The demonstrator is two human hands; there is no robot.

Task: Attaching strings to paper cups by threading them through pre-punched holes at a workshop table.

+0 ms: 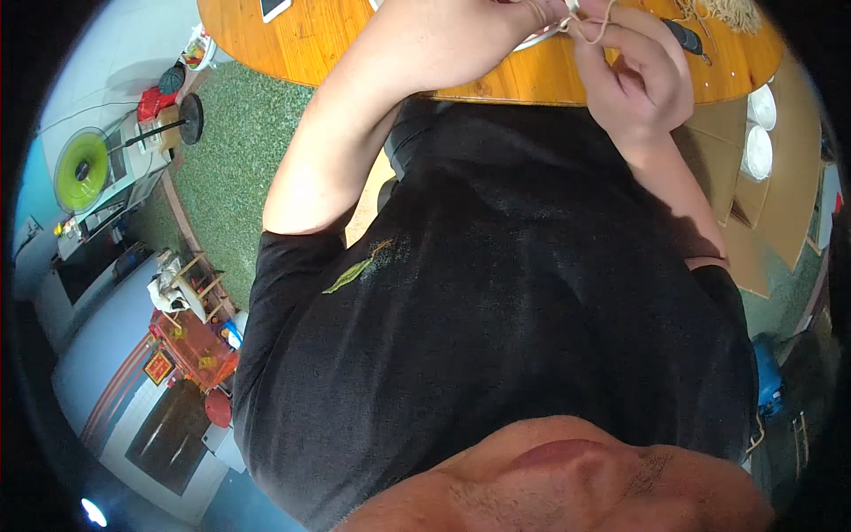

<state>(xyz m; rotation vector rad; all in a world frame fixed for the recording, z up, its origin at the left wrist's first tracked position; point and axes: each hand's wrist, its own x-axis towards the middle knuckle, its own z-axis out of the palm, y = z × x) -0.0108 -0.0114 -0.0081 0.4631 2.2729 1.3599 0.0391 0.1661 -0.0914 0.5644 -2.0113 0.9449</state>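
At the top edge, over a wooden table (pixel 292 44), my two hands meet around a thin beige cord (pixel 608 18). My left hand (pixel 523 16) is partly cut off by the picture's edge; its fingertips close on the cord beside a small white piece (pixel 573 7). Opposite it, my right hand (pixel 638 78) pinches the cord between thumb and forefinger, the other fingers curled. A loop of cord stands out between them. Below my left hand the rim of a white and red round thing (pixel 534 39) shows, mostly hidden.
Right of my hands lie a black object with a metal clasp (pixel 684 37) and a beige yarn bundle (pixel 731 11). A phone (pixel 275 9) lies far left on the table. White round items (pixel 757 152) rest on cardboard (pixel 784 208). A fan (pixel 84 168) is at left.
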